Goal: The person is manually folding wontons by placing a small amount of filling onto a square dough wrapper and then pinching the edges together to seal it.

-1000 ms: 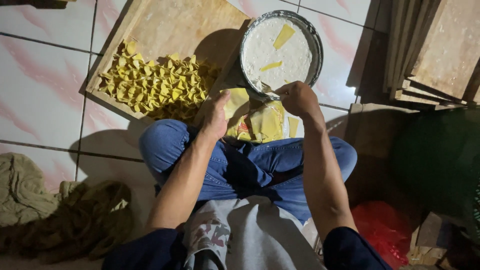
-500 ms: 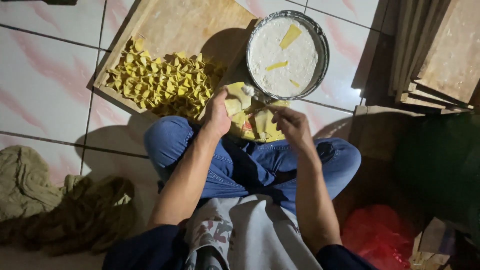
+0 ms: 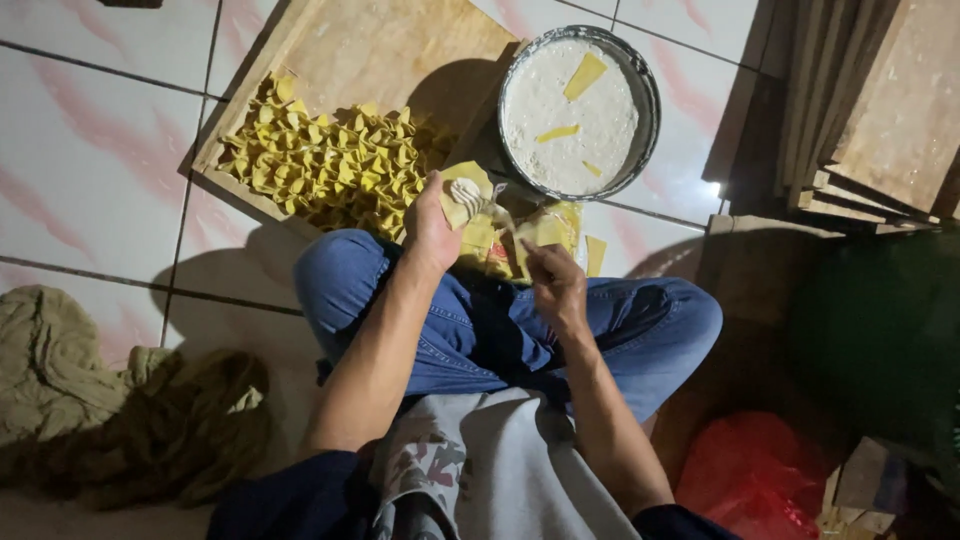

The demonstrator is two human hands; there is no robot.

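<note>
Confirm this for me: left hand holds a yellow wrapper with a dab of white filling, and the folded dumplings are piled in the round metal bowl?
Not quite: the head view shows the folded dumplings piled on the wooden board. The rest stands.

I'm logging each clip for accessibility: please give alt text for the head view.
A person sitting cross-legged on a tiled floor holds a yellow wrapper with white filling in the left hand, while the right hand holds a thin stick by it. Ahead lie a wooden board of folded dumplings and a metal bowl of white filling.
</note>
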